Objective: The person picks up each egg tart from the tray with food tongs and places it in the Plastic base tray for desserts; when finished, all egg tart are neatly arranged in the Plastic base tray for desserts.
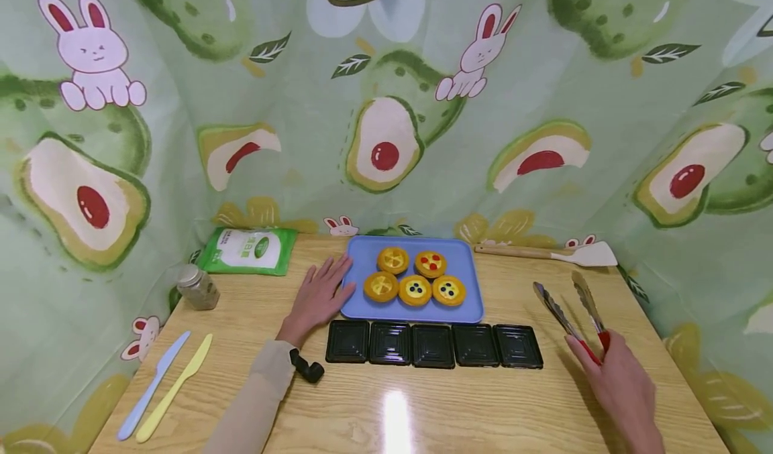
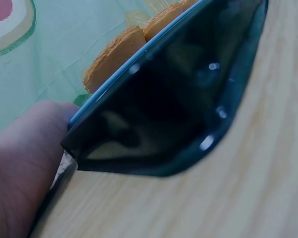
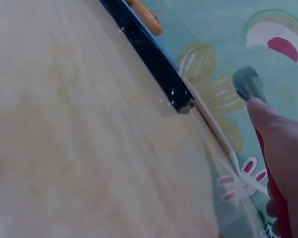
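right hand (image 1: 625, 379) grips tongs (image 1: 559, 316), seemingly hiding most of their red handles (image 1: 604, 339).

The tray (image 1: 464, 256) is blocked at its left by the left hand (image 1: 320, 296) and along its front by black containers (image 1: 433, 345). A gap is left between its right edge and the tongs (image 1: 590, 306) — bounded behind by the spatula (image 1: 531, 253).

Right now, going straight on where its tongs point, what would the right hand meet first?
Its tongs would probably meet the wooden spatula handle first, though depth is unclear.
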`<control>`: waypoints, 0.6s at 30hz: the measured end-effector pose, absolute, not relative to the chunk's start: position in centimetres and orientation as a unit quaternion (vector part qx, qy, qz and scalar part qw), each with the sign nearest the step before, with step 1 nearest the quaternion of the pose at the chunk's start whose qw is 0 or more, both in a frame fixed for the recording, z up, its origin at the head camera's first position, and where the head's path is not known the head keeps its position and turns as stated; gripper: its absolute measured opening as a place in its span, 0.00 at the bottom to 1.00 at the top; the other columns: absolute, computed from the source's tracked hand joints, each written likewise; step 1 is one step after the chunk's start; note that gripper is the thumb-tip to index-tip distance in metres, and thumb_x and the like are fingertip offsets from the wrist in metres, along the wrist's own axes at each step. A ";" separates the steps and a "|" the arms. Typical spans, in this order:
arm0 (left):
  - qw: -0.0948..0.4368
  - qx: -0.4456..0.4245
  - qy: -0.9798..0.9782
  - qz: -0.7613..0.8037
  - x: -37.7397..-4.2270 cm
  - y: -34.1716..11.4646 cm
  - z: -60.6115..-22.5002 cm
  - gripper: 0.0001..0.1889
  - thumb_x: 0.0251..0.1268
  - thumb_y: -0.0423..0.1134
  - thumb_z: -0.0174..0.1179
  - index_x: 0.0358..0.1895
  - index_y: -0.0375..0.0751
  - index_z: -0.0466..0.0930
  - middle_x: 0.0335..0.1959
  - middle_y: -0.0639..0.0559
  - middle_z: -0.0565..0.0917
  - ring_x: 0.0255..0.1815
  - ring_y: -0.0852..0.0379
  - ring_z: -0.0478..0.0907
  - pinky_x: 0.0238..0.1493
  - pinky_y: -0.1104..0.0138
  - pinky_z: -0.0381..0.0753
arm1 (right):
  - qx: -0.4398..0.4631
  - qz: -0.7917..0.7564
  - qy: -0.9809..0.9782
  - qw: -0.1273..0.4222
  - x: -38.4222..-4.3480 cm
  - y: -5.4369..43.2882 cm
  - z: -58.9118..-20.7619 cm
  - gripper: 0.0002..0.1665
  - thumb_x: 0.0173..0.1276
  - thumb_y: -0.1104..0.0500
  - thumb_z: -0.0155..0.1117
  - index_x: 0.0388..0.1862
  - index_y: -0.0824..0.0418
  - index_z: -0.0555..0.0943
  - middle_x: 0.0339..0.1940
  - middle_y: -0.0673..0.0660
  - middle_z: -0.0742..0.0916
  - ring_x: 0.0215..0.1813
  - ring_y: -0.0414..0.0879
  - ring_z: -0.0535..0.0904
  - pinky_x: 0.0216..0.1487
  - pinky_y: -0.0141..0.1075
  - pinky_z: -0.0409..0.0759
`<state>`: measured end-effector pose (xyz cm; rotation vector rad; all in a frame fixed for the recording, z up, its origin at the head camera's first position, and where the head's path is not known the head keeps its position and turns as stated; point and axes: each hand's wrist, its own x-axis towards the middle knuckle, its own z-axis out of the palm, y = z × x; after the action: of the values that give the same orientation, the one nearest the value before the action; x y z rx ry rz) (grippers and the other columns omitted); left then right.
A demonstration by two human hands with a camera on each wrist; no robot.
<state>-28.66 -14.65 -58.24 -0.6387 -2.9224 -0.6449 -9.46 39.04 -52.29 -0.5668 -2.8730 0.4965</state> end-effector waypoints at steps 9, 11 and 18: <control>0.036 -0.205 -0.957 -0.202 -28.9 -14.6 -58.3 0.37 0.81 0.68 0.37 0.86 0.59 0.50 0.86 0.61 0.50 0.87 0.48 0.44 0.83 0.44 0.38 | -0.074 0.165 -0.975 0.126 -11.9 37.5 -51.7 0.40 0.70 0.31 0.67 0.51 0.67 0.72 0.25 0.55 0.74 0.24 0.50 0.69 0.23 0.40 0.60; 0.036 -0.205 -0.957 -0.204 -28.9 -14.6 -58.3 0.37 0.81 0.67 0.38 0.86 0.59 0.50 0.86 0.61 0.51 0.87 0.48 0.44 0.83 0.44 0.39 | -0.053 0.163 -0.977 0.127 -12.5 37.1 -51.5 0.41 0.69 0.32 0.68 0.54 0.68 0.73 0.26 0.55 0.74 0.25 0.50 0.69 0.24 0.39 0.61; 0.034 -0.206 -0.959 -0.194 -28.7 -14.7 -58.2 0.37 0.82 0.67 0.37 0.86 0.59 0.49 0.86 0.60 0.50 0.87 0.48 0.44 0.83 0.44 0.39 | 0.020 0.156 -0.982 0.101 -14.4 35.8 -51.0 0.38 0.68 0.32 0.70 0.52 0.64 0.75 0.24 0.53 0.71 0.25 0.48 0.67 0.25 0.39 0.59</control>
<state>-28.74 -14.66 -58.19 -0.6331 -2.9484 -0.5968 -14.45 35.84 -51.02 0.0597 -2.9018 0.4613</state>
